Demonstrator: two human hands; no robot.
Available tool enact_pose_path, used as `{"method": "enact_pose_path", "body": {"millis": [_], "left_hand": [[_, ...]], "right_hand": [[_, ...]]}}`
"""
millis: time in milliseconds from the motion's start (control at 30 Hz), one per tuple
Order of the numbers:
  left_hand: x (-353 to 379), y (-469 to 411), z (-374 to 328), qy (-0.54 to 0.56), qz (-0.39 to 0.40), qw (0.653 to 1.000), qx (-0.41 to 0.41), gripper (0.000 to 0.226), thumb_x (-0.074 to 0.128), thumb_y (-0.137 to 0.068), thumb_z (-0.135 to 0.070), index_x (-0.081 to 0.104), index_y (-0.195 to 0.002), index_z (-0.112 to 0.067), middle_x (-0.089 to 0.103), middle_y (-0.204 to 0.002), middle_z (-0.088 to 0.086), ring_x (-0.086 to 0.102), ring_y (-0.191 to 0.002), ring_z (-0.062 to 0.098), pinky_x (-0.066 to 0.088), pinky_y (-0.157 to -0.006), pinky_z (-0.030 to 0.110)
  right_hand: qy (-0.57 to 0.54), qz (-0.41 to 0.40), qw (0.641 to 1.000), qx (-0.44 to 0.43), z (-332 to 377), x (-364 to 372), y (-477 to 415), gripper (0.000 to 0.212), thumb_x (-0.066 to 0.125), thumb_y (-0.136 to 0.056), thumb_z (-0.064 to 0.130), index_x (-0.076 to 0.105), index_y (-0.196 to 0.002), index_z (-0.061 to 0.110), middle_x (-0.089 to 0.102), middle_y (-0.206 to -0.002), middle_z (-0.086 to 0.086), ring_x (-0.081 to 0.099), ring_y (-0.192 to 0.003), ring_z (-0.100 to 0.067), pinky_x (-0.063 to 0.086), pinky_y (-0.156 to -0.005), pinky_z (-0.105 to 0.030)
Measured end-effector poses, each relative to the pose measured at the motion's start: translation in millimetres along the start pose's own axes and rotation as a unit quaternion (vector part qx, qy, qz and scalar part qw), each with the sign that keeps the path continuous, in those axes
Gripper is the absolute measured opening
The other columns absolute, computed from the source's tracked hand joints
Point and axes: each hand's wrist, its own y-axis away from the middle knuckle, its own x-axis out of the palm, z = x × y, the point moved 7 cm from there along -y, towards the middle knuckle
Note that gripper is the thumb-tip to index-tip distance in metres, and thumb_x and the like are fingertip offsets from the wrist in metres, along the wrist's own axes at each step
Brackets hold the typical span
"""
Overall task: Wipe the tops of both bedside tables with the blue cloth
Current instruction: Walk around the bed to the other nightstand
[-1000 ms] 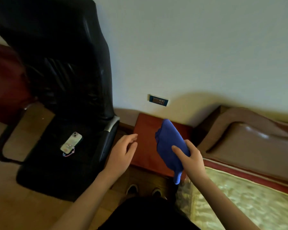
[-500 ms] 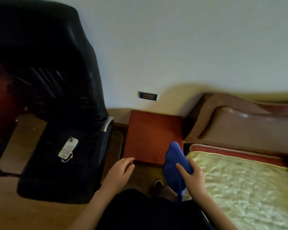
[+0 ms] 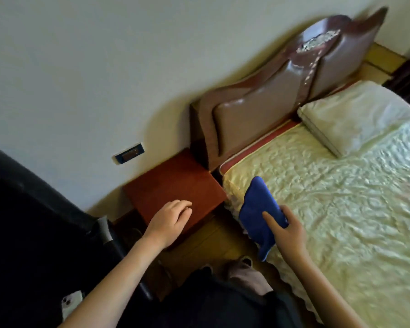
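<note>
A reddish-brown bedside table [image 3: 173,185] stands against the wall between a black chair and the bed. My right hand [image 3: 287,233] holds the folded blue cloth [image 3: 258,209] over the near left edge of the bed, to the right of the table and off its top. My left hand [image 3: 168,221] hovers over the table's front edge with its fingers loosely curled and nothing in it. Only this one bedside table is in view.
The bed [image 3: 341,197] with a pale quilted cover and a pillow [image 3: 355,114] fills the right side, under a brown padded headboard [image 3: 270,102]. A black office chair [image 3: 33,221] stands at the left with a phone [image 3: 71,301] on its seat. A wall socket [image 3: 130,153] sits above the table.
My right hand has carried the blue cloth off the table top and rightward over the bed edge. The view has swung right, showing more of the bed and the pillow.
</note>
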Motion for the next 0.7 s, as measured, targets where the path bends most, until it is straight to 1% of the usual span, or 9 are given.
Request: {"method": "enact_pose_path", "body": {"millis": [67,100,200,233,333,400,467,600,700], "left_hand": [[20,-9,-24,0.003,0.034,0.999,0.04,0.039,0.036,-0.101,-0.036,0.056,-0.13,-0.019,0.06,-0.127,-0.004,0.05,-0.121,0.012,0.04,-0.099,0.025],[33,-11,-37,0.002,0.058,0.997,0.059,0.039,0.036,-0.101,-0.036,0.056,-0.13,-0.019,0.06,-0.126,-0.005,0.05,-0.12,0.011,0.04,-0.098,0.025],[82,-5,-74,-0.011,0.143,0.983,0.114,0.038,0.035,-0.101,-0.036,0.055,-0.13,-0.021,0.058,-0.125,-0.007,0.05,-0.119,0.009,0.041,-0.096,0.025],[100,0,-86,-0.018,0.171,0.976,0.134,0.038,0.036,-0.101,-0.037,0.055,-0.13,-0.021,0.059,-0.123,-0.007,0.051,-0.118,0.009,0.042,-0.095,0.025],[152,17,-120,-0.051,0.254,0.946,0.195,0.037,0.038,-0.1,-0.037,0.057,-0.128,-0.021,0.061,-0.121,-0.006,0.053,-0.115,0.009,0.044,-0.094,0.026],[183,32,-141,-0.07,0.301,0.922,0.231,0.036,0.04,-0.1,-0.036,0.058,-0.126,-0.02,0.063,-0.117,-0.007,0.055,-0.112,0.009,0.045,-0.095,0.028],[211,49,-165,-0.089,0.339,0.898,0.267,0.035,0.041,-0.099,-0.036,0.06,-0.123,-0.02,0.064,-0.111,-0.008,0.057,-0.107,0.008,0.047,-0.092,0.028],[268,96,-227,-0.116,0.391,0.846,0.343,0.035,0.04,-0.1,-0.038,0.059,-0.123,-0.021,0.064,-0.11,-0.01,0.057,-0.104,0.005,0.046,-0.088,0.023],[314,152,-280,-0.121,0.426,0.801,0.402,0.034,0.04,-0.1,-0.037,0.059,-0.124,-0.023,0.062,-0.115,-0.012,0.055,-0.108,0.004,0.041,-0.087,0.02]], "right_hand": [[-0.013,-0.046,0.998,0.038,-29,-27,28,0.017,0.074,-0.086,0.024,0.06,-0.083,0.013,0.065,-0.074,-0.01,0.064,-0.071,-0.025,0.05,-0.064,-0.042],[-0.027,-0.073,0.995,0.055,-44,-40,45,0.018,0.074,-0.086,0.022,0.059,-0.081,0.013,0.064,-0.072,-0.01,0.063,-0.07,-0.025,0.05,-0.063,-0.04],[-0.061,-0.153,0.981,0.106,-83,-73,106,0.018,0.073,-0.087,0.018,0.059,-0.076,0.015,0.061,-0.068,-0.006,0.059,-0.064,-0.019,0.043,-0.055,-0.022],[-0.072,-0.179,0.973,0.125,-97,-82,127,0.017,0.073,-0.087,0.018,0.06,-0.076,0.015,0.062,-0.068,-0.006,0.06,-0.065,-0.019,0.042,-0.053,-0.021],[-0.111,-0.249,0.943,0.191,-140,-101,193,0.016,0.072,-0.087,0.022,0.062,-0.077,0.017,0.064,-0.07,-0.003,0.062,-0.066,-0.021,0.044,-0.054,-0.025],[-0.141,-0.299,0.916,0.226,-164,-111,241,0.015,0.071,-0.088,0.02,0.063,-0.077,0.014,0.064,-0.071,-0.005,0.061,-0.068,-0.025,0.045,-0.058,-0.029],[-0.173,-0.352,0.885,0.25,-181,-120,289,0.013,0.071,-0.088,0.018,0.063,-0.08,0.011,0.066,-0.074,-0.009,0.062,-0.069,-0.022,0.048,-0.061,-0.032],[-0.217,-0.45,0.819,0.283,-214,-137,387,0.019,0.07,-0.088,0.018,0.06,-0.079,0.005,0.064,-0.071,-0.012,0.06,-0.064,-0.018,0.048,-0.059,-0.03],[-0.239,-0.528,0.757,0.303,-233,-148,465,0.021,0.071,-0.088,0.017,0.059,-0.077,0.004,0.063,-0.065,-0.004,0.058,-0.06,-0.01,0.046,-0.056,-0.025]]}}
